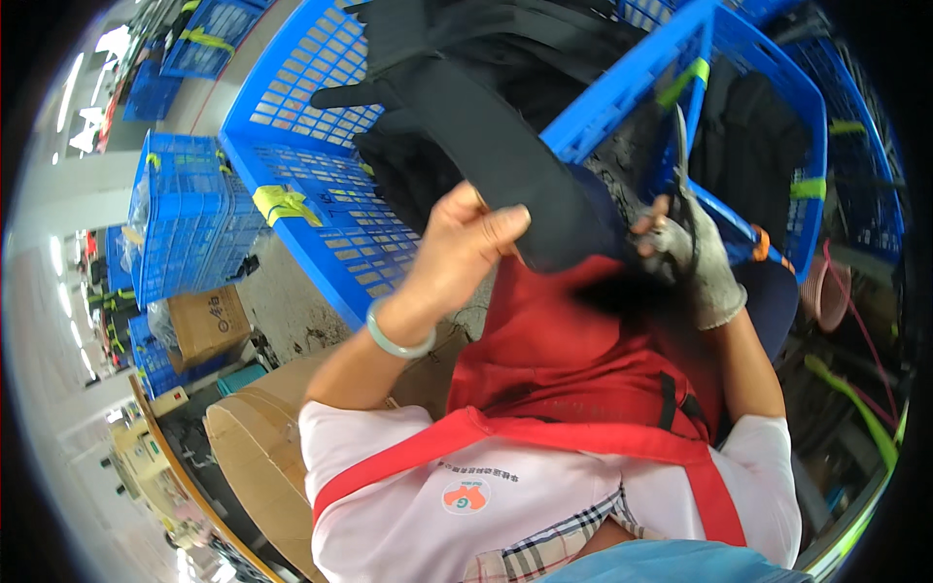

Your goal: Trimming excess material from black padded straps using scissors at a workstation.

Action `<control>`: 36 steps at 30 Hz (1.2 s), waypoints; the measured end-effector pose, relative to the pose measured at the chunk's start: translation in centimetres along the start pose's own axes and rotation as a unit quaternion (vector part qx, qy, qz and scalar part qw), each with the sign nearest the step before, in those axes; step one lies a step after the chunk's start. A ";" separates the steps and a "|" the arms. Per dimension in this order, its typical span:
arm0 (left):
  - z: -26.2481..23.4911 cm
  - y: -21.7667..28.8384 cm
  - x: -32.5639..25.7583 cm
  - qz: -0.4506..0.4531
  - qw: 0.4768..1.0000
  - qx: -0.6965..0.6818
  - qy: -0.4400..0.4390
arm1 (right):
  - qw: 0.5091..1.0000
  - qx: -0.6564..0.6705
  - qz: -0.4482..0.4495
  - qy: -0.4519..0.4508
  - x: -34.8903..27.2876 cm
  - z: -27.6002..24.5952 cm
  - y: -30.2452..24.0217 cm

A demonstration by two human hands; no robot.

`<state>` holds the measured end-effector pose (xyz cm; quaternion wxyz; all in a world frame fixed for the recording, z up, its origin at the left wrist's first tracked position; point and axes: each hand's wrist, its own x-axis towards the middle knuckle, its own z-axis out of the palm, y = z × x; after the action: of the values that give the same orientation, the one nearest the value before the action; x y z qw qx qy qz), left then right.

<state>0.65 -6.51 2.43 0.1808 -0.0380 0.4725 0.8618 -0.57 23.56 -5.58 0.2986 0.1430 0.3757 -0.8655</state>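
Your left hand pinches the black padded strap at its one o'clock, long axis toward eleven, while at three your gloved right hand curls, its hold too blurred to tell.

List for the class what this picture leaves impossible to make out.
Head view: left bare hand, most fingertips hidden behind the long, flat black fabric strip.
Head view: black patch below the right hand in its grey knitted glove, too blurred to identify.
Head view: large blue plastic crate, floor partly hidden by black fabric pieces, far end cut off by top edge.
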 end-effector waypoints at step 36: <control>1.9 -9.0 -1.5 -0.003 0.995 -0.077 -0.065 | 0.721 -0.667 -0.183 0.039 -13.6 2.6 2.8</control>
<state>5.36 -0.96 -3.33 0.2101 0.0027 0.3921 0.8956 11.74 25.68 0.99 0.1378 -0.1309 0.8864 -0.4222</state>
